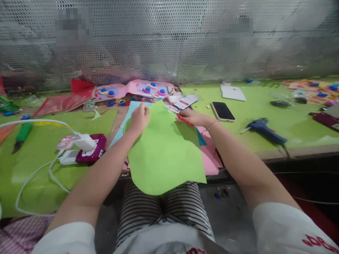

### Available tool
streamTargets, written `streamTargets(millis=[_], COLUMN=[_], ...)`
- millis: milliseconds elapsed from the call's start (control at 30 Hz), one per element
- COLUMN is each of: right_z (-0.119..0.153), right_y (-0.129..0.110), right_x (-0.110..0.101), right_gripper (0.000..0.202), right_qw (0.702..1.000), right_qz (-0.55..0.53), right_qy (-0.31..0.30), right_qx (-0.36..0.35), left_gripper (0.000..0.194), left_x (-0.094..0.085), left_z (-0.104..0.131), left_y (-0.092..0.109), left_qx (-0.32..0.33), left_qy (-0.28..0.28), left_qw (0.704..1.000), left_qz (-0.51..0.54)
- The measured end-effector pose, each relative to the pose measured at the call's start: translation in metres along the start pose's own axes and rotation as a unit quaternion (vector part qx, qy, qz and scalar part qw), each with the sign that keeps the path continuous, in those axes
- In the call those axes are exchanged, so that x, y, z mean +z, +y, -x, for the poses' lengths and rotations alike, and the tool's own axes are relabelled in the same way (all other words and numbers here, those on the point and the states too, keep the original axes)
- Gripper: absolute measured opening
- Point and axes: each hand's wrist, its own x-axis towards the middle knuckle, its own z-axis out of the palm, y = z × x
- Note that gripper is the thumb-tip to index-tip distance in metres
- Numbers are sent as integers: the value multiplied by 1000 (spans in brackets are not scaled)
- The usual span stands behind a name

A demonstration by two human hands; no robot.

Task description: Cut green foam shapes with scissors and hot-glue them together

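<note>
A large sheet of light green paper [165, 153] with a curved lower left edge hangs over the table's front edge, above the lap. My left hand [140, 119] is closed on its upper left part. In my right hand [193, 117] are scissors with red handles [185, 120], their blades pointing left at the sheet's upper right edge. Under the green sheet lie light blue paper [120, 134] and pink paper [210, 159].
A phone [223, 111] and a blue glue gun [266, 132] lie to the right. On the left are a purple power socket [100, 142] with white cables and a green-handled knife [23, 134]. Pink decorated sheets [139, 88] lie behind, before a perforated metal screen [160, 37].
</note>
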Motion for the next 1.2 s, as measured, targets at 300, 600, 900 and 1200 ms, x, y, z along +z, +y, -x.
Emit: streamTargets(millis=[300,600,900,1200], right_z=[0,3,3,5], right_y=[-6,-13,-11,-13], right_x=[0,0,0,-5], right_gripper=[52,56,56,54], right_qw=[998,991,984,992], right_qz=[-51,-124,-163,-114], right_qy=[-22,-30,-27,-33], right_qx=[23,48,64,40], left_gripper=[16,13,7,7], left_x=[2,3,3,4], left_z=[-2,-1,-2,-2], left_y=[-2,0,0,-1], left_qx=[-15,-27,-24,-16], left_qy=[-4,-13,-12,-21], left_qw=[1000,1000,1000,999], left_qz=[11,7,8,21])
